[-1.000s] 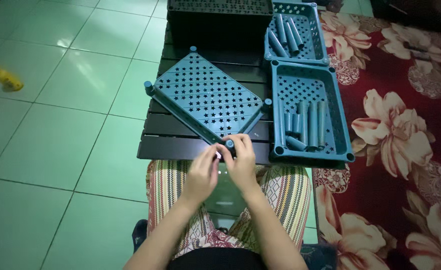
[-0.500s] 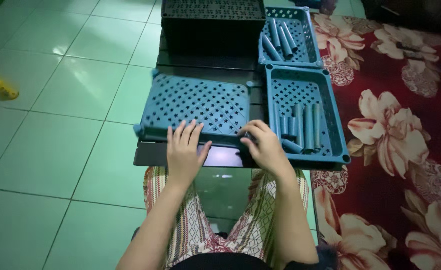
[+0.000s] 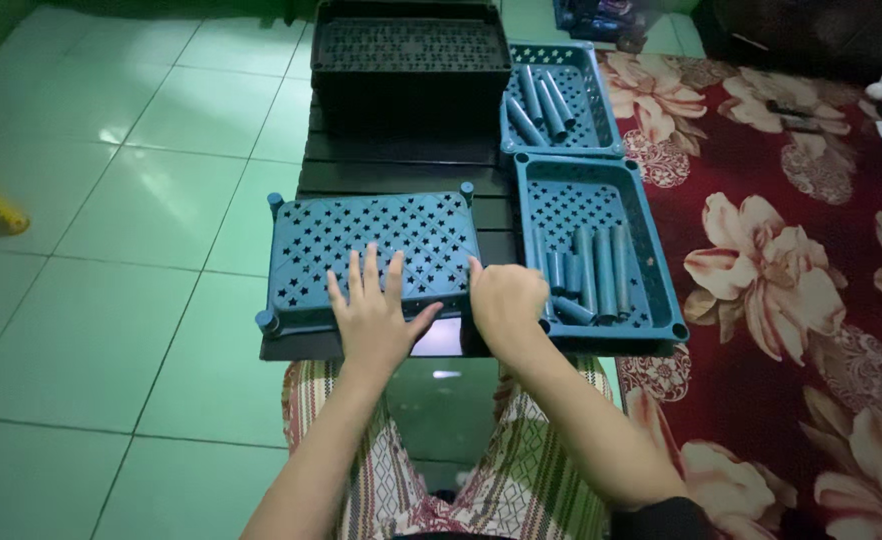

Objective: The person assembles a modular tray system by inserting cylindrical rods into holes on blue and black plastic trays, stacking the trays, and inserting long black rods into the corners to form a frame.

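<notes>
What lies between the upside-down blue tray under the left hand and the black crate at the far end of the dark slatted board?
In the head view, nothing: between the upturned blue tray and the black crate only bare dark slatted board shows.

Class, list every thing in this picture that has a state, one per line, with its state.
Left hand: open, flat on the upturned tray.
Right hand: closed at the tray's right corner.
Star-perforated blue tray: upside down, pegs up.
Near blue tray: upright, holding tubes.
Far blue tray: upright, holding tubes.
Black crate: upright, at the back.
</notes>
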